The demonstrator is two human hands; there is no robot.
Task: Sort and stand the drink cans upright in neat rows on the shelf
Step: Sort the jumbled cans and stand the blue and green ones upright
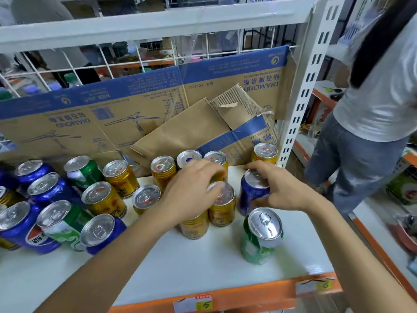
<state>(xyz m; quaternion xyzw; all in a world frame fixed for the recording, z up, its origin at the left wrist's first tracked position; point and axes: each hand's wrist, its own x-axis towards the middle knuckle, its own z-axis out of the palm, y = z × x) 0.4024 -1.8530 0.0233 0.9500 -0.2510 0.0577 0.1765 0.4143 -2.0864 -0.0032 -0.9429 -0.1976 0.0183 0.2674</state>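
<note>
The shelf (pixel 225 272) is white with an orange front edge, and a flattened cardboard box (pixel 135 109) leans along its back. On the left part stand the mixed cans (pixel 52 188), blue, green and gold together, all upright. In the middle is a group of gold cans (pixel 222 206).

The left hand (pixel 191 193) lies over this group with curved fingers. I cannot tell if its grip holds a can or only rests on the tops.

The right hand (pixel 282 190) has its grip closed around the upper part of a blue can (pixel 251 195), thumb in front. This can stands upright, just right of the gold group and behind a green can (pixel 261 236).

The other blue cans are far to the left, beyond the left arm. So I think the blue can must travel left across the gold group, and the left hand is nearer to that side.
</note>
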